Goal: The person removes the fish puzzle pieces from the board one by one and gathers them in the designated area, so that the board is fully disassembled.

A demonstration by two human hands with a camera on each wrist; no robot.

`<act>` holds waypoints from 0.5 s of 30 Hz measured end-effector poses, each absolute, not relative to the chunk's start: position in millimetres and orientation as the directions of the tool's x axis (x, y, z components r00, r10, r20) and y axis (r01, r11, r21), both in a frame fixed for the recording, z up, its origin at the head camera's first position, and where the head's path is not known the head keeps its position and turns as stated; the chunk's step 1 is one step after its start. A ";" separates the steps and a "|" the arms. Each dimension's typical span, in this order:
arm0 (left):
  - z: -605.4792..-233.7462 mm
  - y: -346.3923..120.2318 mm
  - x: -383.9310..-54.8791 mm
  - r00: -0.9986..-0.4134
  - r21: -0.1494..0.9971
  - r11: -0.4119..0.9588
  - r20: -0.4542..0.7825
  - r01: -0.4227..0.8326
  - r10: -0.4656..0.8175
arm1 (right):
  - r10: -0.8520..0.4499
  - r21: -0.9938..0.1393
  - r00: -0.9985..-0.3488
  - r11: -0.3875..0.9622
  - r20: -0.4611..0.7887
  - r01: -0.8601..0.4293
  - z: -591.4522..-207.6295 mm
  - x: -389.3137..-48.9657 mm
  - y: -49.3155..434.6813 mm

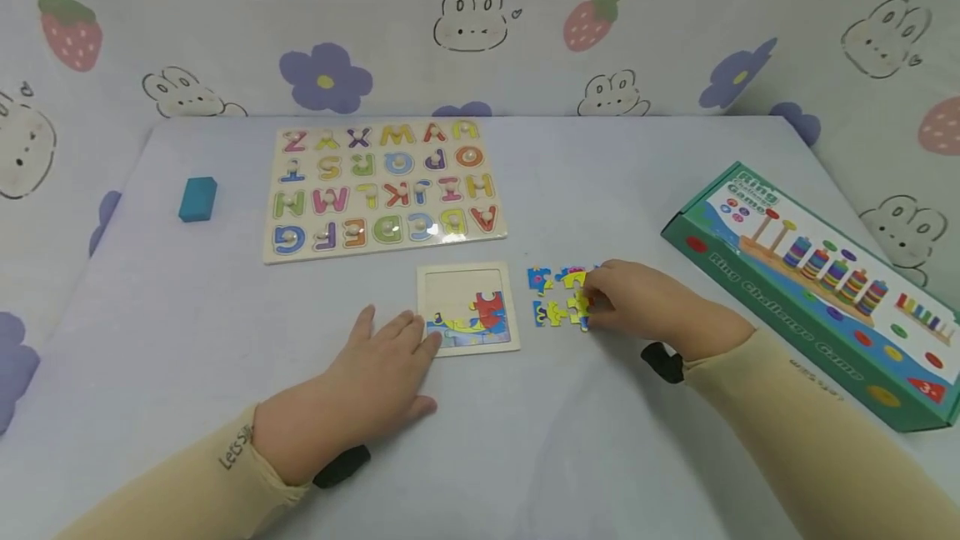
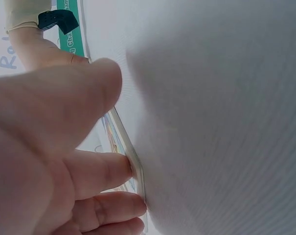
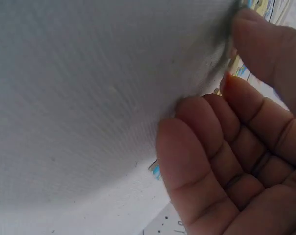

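A small wooden puzzle tray lies in the middle of the table, with red, yellow and blue jigsaw pieces fitted along its bottom and right side. My left hand rests with spread, straight fingers at the tray's lower left edge; in the left wrist view its fingertips touch the frame. Right of the tray, several loose jigsaw pieces lie on the cloth. My right hand has its thumb and index finger around a yellow and blue puzzle piece at their right end, partly hidden by the fingers.
An alphabet peg board lies behind the tray. A teal block sits at the far left. On the right, a green ring game box stands slanted beside the right forearm. A printed cloth hangs behind the table.
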State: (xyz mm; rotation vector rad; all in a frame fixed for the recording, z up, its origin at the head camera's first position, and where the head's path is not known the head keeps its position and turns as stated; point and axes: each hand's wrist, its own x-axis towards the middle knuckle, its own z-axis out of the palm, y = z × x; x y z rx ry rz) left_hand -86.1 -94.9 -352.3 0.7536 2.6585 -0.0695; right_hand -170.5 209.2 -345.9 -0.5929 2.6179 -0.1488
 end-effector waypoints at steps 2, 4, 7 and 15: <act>-352.1 -94.5 -86.4 -0.786 0.054 0.854 -0.367 0.517 0.498 | -0.438 -0.193 -0.803 0.899 -0.404 -0.392 -345.7 -171.0 210.1; -352.2 -94.6 -86.1 -0.785 0.054 0.854 -0.368 0.517 0.498 | -0.443 -0.191 -0.800 0.896 -0.404 -0.400 -346.8 -171.0 210.6; -352.2 -94.6 -85.5 -0.786 0.056 0.855 -0.367 0.515 0.498 | -0.450 -0.191 -0.801 0.893 -0.395 -0.408 -348.2 -171.0 211.6; -351.7 -94.2 -85.2 -0.787 0.058 0.855 -0.365 0.515 0.498 | -0.458 -0.174 -0.811 0.889 -0.364 -0.424 -338.7 -170.4 204.3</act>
